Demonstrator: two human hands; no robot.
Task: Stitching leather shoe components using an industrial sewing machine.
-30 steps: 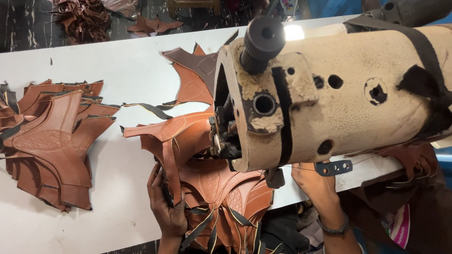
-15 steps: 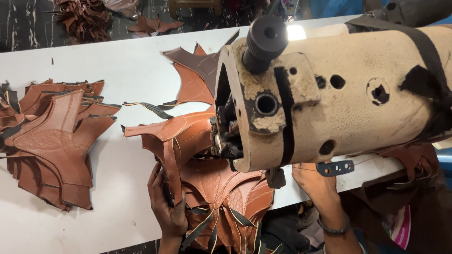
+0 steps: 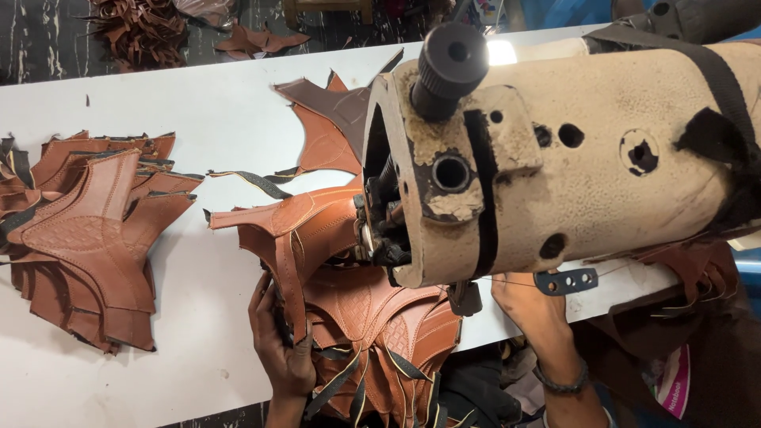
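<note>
The left hand point(image 3: 281, 345) grips the near edge of a brown leather piece point(image 3: 305, 230), fingers curled around a folded strip of it, pressing it flat toward the needle area of a worn cream-coloured sewing machine point(image 3: 555, 174). This leather piece lies on the white table point(image 3: 198, 111), directly beneath the machine's head, with its right end hidden under the dark mechanism. The right hand point(image 3: 531, 297) sits on the far side of the machine head, mostly covered by it; whether its fingers are spread or closed on the leather cannot be seen. A bracelet circles that wrist. Below the gripped piece lies a bundle of similar embossed leather pieces point(image 3: 380, 349) with dark edging strips hanging off the table's near edge. To the left, well apart, rests a fanned stack of finished leather pieces point(image 3: 87, 246). More brown pieces point(image 3: 329, 131) lie behind the machine, and scraps point(image 3: 143, 28) are heaped on the dark floor beyond. The risk, as it appears: the left fingers are close to the needle zone, so a slip could bring them under it; the loose dark strips could snag in the mechanism; and the overhanging bundle could slide off the edge and drag the seam crooked.
</note>
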